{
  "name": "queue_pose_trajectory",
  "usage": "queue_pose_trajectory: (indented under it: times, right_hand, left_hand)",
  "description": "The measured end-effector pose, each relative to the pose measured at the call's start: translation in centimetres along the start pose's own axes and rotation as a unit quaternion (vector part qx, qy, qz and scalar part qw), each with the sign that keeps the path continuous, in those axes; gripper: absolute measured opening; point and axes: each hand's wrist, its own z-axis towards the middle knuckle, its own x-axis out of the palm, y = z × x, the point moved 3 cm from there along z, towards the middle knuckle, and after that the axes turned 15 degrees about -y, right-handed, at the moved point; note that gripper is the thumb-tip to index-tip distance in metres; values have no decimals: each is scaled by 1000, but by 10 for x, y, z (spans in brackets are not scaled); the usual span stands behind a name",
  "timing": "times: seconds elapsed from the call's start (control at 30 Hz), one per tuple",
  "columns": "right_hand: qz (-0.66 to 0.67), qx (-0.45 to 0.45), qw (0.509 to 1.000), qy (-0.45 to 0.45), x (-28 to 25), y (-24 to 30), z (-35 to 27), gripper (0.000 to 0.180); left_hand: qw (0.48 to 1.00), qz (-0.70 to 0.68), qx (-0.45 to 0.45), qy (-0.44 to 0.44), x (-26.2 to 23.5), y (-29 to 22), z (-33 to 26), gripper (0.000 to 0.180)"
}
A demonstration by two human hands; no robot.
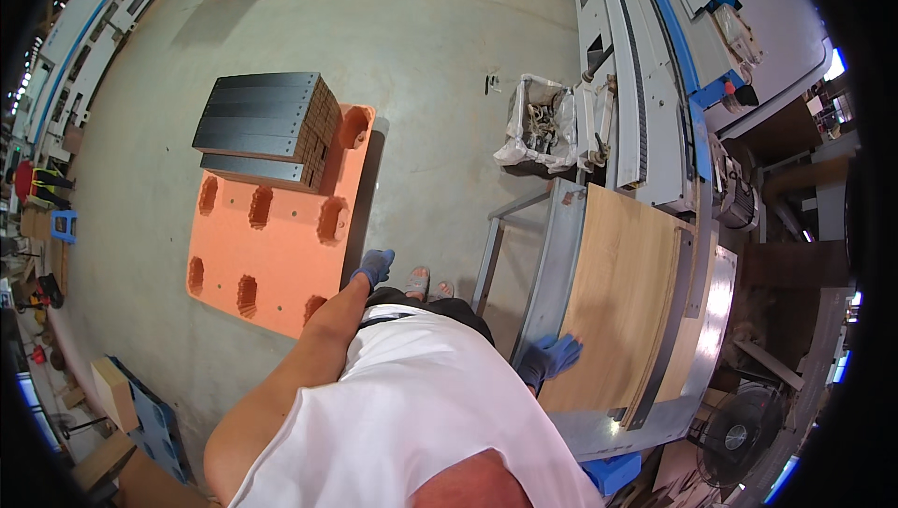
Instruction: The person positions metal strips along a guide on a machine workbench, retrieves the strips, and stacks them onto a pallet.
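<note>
A light wooden panel (625, 293) lies flat on the grey metal feed table (557, 255) of a long machine at my right. My right hand (552, 356), in a blue glove, rests on the near left corner of the panel, fingers on its edge. My left hand (375, 266), also in a blue glove, hangs down at my side above the floor, close to the edge of an orange plastic pallet (271, 255). It holds nothing. My feet in sandals (426, 283) stand between the pallet and the table.
A stack of dark-topped panels (267, 129) sits on the far end of the orange pallet. A bin lined with a white bag (538, 124) stands beside the machine (645, 87). A blue pallet (154, 424) and wooden blocks lie lower left; a fan (739, 433) lower right.
</note>
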Motion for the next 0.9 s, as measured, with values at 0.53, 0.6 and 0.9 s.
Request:
queue_pose_trajectory:
  times: [0.53,0.6,0.9]
  right_hand:
    - [1,8,1000,7,4,-3,-4,39]
    - [1,8,1000,8,5,-3,-4,39]
    - [6,6,1000,5,5,-3,-2,38]
  left_hand:
    - [999,44,2,19,-1,9,22,32]
    - [999,38,3,16,-2,7,20,32]
    - [999,26,20,-15,-5,4,16,24]
